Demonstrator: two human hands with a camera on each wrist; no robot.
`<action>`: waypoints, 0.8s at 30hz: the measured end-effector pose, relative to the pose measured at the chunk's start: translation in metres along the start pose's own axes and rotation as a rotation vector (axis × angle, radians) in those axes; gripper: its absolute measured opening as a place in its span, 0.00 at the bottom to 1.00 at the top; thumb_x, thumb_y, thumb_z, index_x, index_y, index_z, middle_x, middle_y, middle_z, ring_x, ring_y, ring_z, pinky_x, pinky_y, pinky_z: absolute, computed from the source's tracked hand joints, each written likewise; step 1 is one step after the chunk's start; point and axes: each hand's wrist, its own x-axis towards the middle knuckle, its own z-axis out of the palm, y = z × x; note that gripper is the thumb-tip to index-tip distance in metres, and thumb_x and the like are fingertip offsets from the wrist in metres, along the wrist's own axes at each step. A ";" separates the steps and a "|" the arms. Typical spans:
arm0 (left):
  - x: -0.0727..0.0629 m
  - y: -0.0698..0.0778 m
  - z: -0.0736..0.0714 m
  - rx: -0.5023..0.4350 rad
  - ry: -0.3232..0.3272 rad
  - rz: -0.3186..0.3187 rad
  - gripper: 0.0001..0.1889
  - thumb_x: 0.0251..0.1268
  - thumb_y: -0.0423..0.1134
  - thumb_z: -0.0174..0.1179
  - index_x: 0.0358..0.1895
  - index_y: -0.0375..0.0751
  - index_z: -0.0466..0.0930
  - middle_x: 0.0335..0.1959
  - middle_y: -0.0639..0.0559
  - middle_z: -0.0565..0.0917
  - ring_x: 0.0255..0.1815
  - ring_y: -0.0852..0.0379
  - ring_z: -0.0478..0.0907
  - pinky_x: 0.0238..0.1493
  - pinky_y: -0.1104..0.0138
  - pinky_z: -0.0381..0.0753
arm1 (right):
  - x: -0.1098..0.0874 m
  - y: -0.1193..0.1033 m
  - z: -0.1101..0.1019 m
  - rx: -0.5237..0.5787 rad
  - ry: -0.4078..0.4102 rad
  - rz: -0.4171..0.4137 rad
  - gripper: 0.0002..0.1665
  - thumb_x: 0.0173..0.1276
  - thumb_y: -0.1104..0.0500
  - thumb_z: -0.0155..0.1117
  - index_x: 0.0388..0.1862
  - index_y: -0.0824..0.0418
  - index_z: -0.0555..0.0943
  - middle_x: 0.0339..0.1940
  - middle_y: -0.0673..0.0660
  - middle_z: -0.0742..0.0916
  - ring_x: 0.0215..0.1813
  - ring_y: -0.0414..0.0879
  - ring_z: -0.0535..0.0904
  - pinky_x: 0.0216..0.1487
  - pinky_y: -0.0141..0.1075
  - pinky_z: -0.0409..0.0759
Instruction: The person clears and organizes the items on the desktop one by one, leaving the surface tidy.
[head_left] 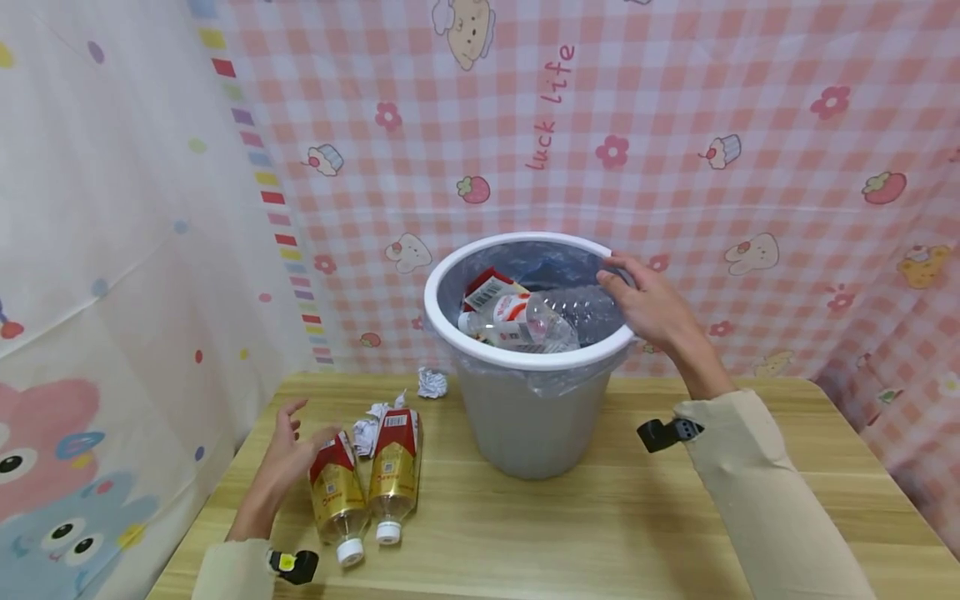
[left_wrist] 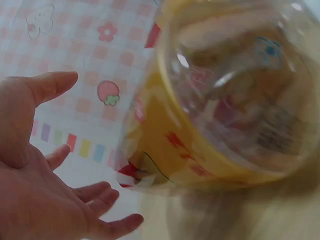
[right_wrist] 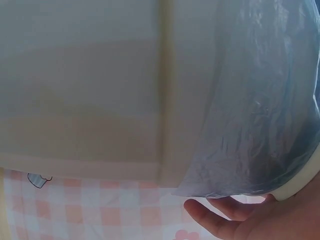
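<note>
My right hand grips the white rim of a grey trash can at its right side, over a clear bin liner. In the can lie a clear plastic bottle and other rubbish with red and white print. My left hand is beside the upper end of a drink bottle with a gold and red label. Its fingers are spread and hold nothing; the left wrist view shows them apart from the bottle. A second matching bottle lies just right of the first, both with white caps towards me.
Crumpled white paper lies behind the two bottles, and another paper ball sits near the table's back edge, left of the can. The wooden table backs onto a pink checked cloth. A white patterned curtain hangs at the left.
</note>
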 end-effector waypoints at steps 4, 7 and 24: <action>-0.001 -0.010 0.000 0.004 -0.034 -0.061 0.55 0.66 0.62 0.58 0.78 0.43 0.27 0.75 0.21 0.40 0.75 0.24 0.41 0.70 0.34 0.49 | 0.000 -0.001 0.000 0.007 0.002 -0.008 0.38 0.78 0.38 0.43 0.78 0.57 0.61 0.78 0.63 0.64 0.74 0.65 0.63 0.72 0.62 0.56; -0.002 -0.017 0.001 -0.008 -0.068 -0.073 0.56 0.66 0.62 0.58 0.77 0.42 0.25 0.72 0.18 0.45 0.74 0.24 0.47 0.70 0.36 0.52 | 0.000 0.000 0.000 0.016 0.000 -0.007 0.37 0.78 0.39 0.44 0.77 0.57 0.61 0.79 0.61 0.62 0.74 0.65 0.62 0.72 0.62 0.55; -0.002 -0.027 0.011 -0.016 -0.079 -0.114 0.58 0.66 0.61 0.59 0.75 0.34 0.24 0.67 0.19 0.61 0.63 0.29 0.70 0.66 0.40 0.64 | 0.000 0.000 0.000 0.034 -0.001 -0.010 0.36 0.79 0.40 0.44 0.77 0.59 0.62 0.80 0.59 0.59 0.76 0.64 0.59 0.73 0.62 0.54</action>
